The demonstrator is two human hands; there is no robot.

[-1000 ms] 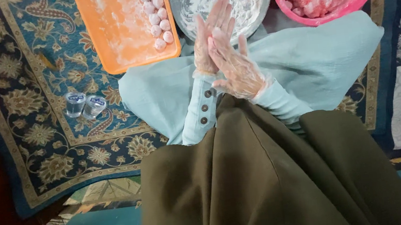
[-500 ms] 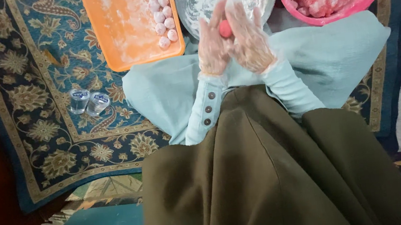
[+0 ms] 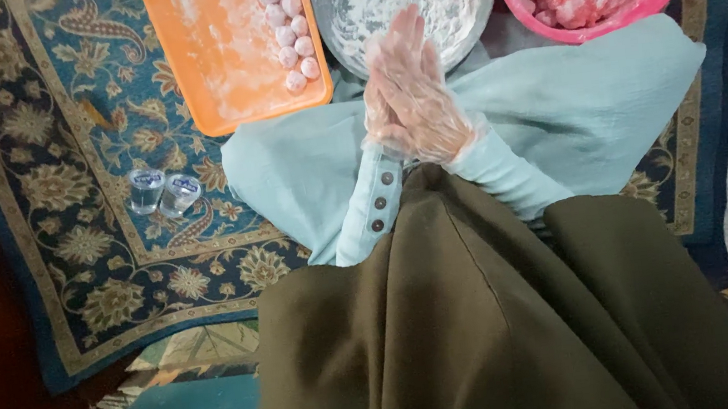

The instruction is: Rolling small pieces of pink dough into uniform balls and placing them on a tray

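Observation:
Both my hands wear thin clear gloves and are pressed palm to palm in front of me. My right hand (image 3: 417, 89) lies over my left hand (image 3: 379, 119) and hides most of it. What is between the palms is hidden now; half a second ago a small pink ball showed there. The hands hover at the near rim of a metal bowl (image 3: 342, 24) dusted with white flour. Left of it an orange tray (image 3: 194, 78) carries a row of several floured pink balls (image 3: 289, 23). A pink bowl (image 3: 643, 10) of pink minced mixture stands at the right.
A light blue cloth (image 3: 617, 102) covers my lap under the bowls. Two small sealed water cups (image 3: 163, 189) stand on the patterned blue rug (image 3: 51, 185) at the left. My dark olive skirt (image 3: 506, 325) fills the foreground.
My hands went from spread fingers with the pink ball showing between them to flat palms pressed together over it. The camera view has shifted slightly.

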